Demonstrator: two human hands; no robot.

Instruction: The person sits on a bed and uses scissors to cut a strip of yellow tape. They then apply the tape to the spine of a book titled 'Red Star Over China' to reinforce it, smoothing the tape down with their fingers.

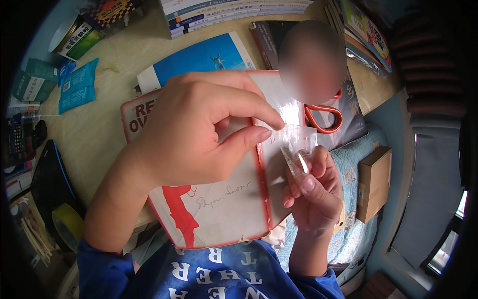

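Note:
My right hand [317, 190] pinches a folded piece of clear plastic film [304, 138] between thumb and fingers. At the film's upper left corner, the thumb and index fingertips of my left hand [190, 127] come close together. Whether they grip the corner I cannot tell. Below both hands, a worn white book cover with red edges [227, 216] lies spread, its red spine [262, 187] running between the two boards. It bears print and handwriting. My left hand hides part of it. Red-handled scissors [325, 129] lie just beyond my right hand, their upper part covered by a blurred patch.
Behind the cover are a blue-and-white booklet [194, 56], a dark book [354, 125] and stacked books [231, 15]. A teal packet [78, 88], boxes and a roll of yellowish tape [67, 226] stand left. A cardboard box [373, 183] rests on patterned bedding [349, 168] at right.

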